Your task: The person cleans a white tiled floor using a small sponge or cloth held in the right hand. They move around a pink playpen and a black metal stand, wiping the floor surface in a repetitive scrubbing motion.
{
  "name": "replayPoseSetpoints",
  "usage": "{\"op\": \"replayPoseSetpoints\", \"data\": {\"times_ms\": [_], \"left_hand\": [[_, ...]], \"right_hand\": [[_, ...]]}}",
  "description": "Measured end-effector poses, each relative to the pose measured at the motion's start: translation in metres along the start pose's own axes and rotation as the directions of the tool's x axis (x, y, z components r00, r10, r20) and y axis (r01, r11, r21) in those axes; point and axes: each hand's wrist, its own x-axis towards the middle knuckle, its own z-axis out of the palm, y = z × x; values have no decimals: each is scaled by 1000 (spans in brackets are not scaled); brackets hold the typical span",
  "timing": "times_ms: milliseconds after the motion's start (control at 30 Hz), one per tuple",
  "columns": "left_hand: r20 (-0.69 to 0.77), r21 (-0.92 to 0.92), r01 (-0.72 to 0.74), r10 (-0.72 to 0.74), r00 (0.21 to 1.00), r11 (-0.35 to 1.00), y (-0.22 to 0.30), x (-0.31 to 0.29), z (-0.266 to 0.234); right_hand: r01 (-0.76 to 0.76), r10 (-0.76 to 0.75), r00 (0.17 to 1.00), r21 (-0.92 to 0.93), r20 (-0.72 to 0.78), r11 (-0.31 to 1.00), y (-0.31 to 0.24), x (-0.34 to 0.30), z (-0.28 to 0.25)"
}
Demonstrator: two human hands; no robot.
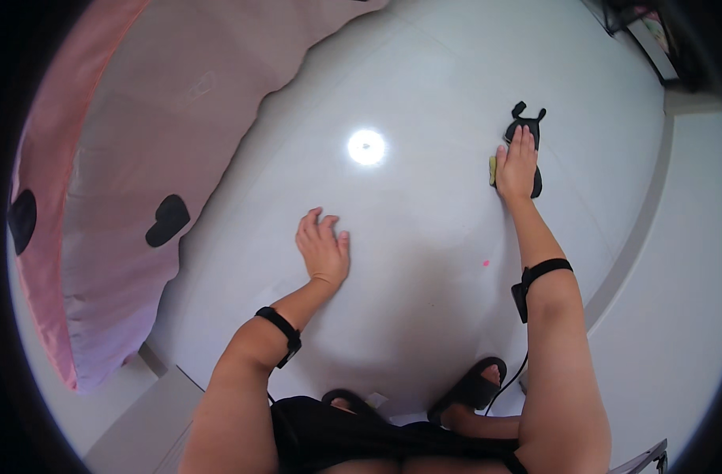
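Object (535,132), black, lies beneath extended right fingers (525,142); left fingers (311,224) loosely curled, free.

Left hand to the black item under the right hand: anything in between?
Only at the end: a yellowish piece sits at the black item's left edge, and the right hand covers the item's middle. The pink speck lies off the left hand's direct line.

drape (179,103) left | strapped item (532,125) right, on floor (424,213), under right grip (519,166) | sandals (473,387) behind
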Motion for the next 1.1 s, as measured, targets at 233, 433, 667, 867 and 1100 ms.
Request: {"op": "replayPoseSetpoints", "data": {"times_ms": [233, 433, 667, 867, 1100], "left_hand": [[43, -67, 93, -90, 995, 993, -5, 4, -4], [54, -106, 62, -57, 997, 992, -13, 12, -9], [-24, -172, -40, 37, 999, 984, -17, 8, -9], [-264, -490, 7, -156, 952, 872, -44, 4, 11], [-128, -407, 209, -282, 951, 889, -52, 11, 1]], "right_hand": [[223, -225, 974, 59, 27, 973, -115, 65, 39], [474, -482, 876, 228, -25, 850, -178, 92, 51], [816, -885, 451, 457, -117, 355, -259, 19, 45], [753, -967, 240, 612, 87, 242, -232, -136, 4], [354, -985, 160, 928, 59, 113, -158, -247, -22]]}}
